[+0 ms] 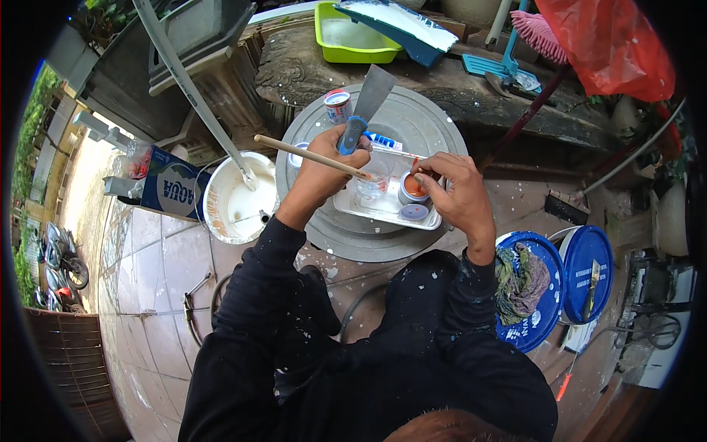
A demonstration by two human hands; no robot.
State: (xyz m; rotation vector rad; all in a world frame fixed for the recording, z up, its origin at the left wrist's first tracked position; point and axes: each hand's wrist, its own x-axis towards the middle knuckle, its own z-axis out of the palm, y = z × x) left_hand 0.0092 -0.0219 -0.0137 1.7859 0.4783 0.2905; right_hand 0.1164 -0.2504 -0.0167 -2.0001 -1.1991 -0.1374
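My left hand (331, 158) is closed around a putty knife (355, 132) with a blue-grey handle, its wide metal blade pointing up and away. The same hand holds a thin wooden stick (305, 152), whose orange-stained tip hangs over a clear plastic cup (374, 180). My right hand (458, 188) has its fingers drawn together at the rim of a small can of orange paint (414, 187). A thin reddish piece shows by those fingertips; what they pinch is unclear. Cup and can stand in a white tray (353, 208), along with a round greyish lid (414, 212).
The tray rests on a round grey table (353, 247) with another small can (338, 105). A white paint bucket (241, 199) holding a pole stands left. Blue-lidded buckets (530, 324) are at right, one under a rag (521, 283). Behind lies a green paint tray (353, 54).
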